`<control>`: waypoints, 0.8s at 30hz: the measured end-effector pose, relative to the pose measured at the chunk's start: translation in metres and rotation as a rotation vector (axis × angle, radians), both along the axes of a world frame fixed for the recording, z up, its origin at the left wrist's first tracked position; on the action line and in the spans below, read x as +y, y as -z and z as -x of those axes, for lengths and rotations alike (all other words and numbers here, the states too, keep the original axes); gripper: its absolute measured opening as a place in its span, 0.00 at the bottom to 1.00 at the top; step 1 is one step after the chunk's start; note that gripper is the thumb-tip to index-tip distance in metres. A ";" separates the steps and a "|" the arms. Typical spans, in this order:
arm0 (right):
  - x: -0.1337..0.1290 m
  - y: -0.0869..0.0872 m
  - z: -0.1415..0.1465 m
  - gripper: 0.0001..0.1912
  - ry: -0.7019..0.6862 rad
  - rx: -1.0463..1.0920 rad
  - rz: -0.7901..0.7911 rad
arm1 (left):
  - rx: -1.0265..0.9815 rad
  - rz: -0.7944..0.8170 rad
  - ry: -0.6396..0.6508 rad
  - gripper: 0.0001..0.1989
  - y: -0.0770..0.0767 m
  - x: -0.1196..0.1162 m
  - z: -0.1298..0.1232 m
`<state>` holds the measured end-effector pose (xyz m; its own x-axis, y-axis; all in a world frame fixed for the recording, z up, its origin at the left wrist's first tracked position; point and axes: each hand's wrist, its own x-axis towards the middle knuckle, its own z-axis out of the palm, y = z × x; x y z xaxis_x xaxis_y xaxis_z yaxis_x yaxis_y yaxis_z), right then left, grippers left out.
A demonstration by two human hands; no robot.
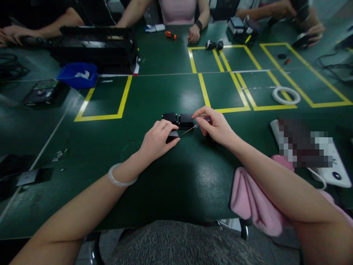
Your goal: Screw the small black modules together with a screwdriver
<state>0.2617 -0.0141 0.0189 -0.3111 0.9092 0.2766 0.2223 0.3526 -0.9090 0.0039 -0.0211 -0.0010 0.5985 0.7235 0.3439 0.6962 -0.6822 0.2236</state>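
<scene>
Near the middle of the green table sits a black device (186, 119) made of boxy parts side by side. My left hand (160, 137), with a pale bangle on the wrist, grips the device's near left part between thumb and fingers. A screwdriver (208, 120) with a dark red handle is held in my right hand (212, 124). Its thin shaft slants down to the left, and the tip reaches the device beside my left thumb. Whether the tip sits in a screw is too small to tell.
A pink cloth (248, 195) lies under my right forearm, near a white power strip (338, 165). A white tape roll (286, 95) is at the right. Back left are a blue bin (78, 75) and a black frame (93, 51). Other people sit across the table.
</scene>
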 end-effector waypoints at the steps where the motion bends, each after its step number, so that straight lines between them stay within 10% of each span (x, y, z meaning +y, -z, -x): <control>1: 0.000 0.000 0.000 0.09 -0.005 -0.004 0.005 | -0.001 -0.005 -0.001 0.14 0.000 0.000 0.000; 24: 0.001 0.002 0.000 0.09 0.002 -0.006 -0.004 | -0.018 0.000 -0.012 0.14 0.002 0.000 0.000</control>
<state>0.2620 -0.0136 0.0170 -0.3108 0.9089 0.2781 0.2285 0.3555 -0.9063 0.0039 -0.0212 -0.0028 0.5838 0.7303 0.3547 0.6999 -0.6741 0.2359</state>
